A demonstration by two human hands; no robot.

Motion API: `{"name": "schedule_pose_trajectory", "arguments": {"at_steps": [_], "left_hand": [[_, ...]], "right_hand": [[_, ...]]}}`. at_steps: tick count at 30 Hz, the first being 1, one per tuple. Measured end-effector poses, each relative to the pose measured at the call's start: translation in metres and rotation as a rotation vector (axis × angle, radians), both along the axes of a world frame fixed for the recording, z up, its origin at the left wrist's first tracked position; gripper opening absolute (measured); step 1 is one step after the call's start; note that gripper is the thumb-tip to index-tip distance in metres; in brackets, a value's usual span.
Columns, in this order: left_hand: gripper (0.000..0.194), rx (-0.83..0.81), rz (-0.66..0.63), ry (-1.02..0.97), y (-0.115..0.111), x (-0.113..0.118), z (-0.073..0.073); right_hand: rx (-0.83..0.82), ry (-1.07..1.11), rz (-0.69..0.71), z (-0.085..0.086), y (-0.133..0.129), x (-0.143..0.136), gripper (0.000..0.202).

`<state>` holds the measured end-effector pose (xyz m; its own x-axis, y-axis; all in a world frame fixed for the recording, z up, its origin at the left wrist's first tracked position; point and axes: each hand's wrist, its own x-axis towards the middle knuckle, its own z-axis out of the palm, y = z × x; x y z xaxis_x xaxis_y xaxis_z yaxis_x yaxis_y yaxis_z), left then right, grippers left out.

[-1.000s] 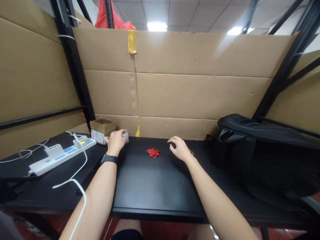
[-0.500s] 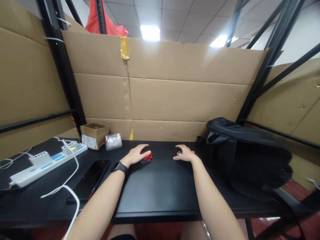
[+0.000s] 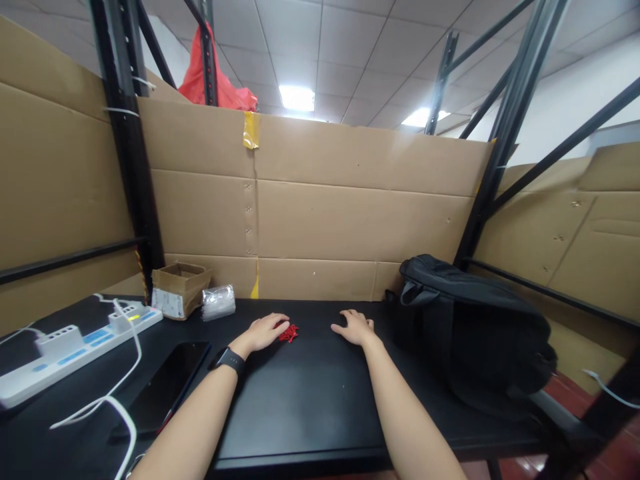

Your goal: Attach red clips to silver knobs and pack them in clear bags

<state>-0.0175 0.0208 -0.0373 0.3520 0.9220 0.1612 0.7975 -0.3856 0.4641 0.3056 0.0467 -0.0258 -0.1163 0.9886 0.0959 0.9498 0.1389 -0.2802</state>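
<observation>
A small heap of red pieces (image 3: 289,333) lies on the black table (image 3: 305,400), too small to tell apart. My left hand (image 3: 265,331), with a dark watch on its wrist, rests just left of the heap, fingers apart, thumb at the heap's edge. It holds nothing that I can see. To the right, my right hand (image 3: 356,327) is over the table with its fingers spread and nothing visible in them. The surface under its palm is hidden.
At the left are a white power strip (image 3: 85,347) with a white cable, a dark tablet (image 3: 167,387), an open cardboard box (image 3: 181,290) and a clear plastic packet (image 3: 219,302). A black backpack (image 3: 475,333) stands at the right. Cardboard (image 3: 320,220) walls the back.
The camera view has tilted up and shifted. A small shiny object that showed by my right hand is now out of sight. Both hands remain spread.
</observation>
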Motion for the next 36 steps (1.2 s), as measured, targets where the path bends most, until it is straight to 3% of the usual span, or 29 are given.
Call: {"name": "schedule_pose_trajectory", "arguments": {"at_steps": [6, 14, 19, 32, 36], "left_hand": [[0.056, 0.033, -0.032, 0.059, 0.003, 0.000, -0.003], [0.058, -0.012, -0.008, 0.034, 0.000, 0.002, 0.005], [0.058, -0.009, 0.000, -0.077, 0.001, -0.001, 0.006], [0.057, -0.022, -0.013, -0.150, 0.002, -0.004, 0.008], [0.057, -0.019, -0.016, -0.141, 0.002, -0.005, 0.007]], "right_hand": [[-0.020, -0.054, -0.014, 0.007, -0.004, -0.006, 0.062], [-0.220, -0.118, 0.266, 0.038, 0.001, 0.025, 0.067], [-0.267, -0.115, 0.190, 0.051, 0.010, 0.005, 0.056], [-0.099, -0.089, 0.183, 0.042, 0.010, 0.017, 0.043], [-0.112, -0.075, 0.257, 0.041, 0.012, 0.020, 0.038]]}}
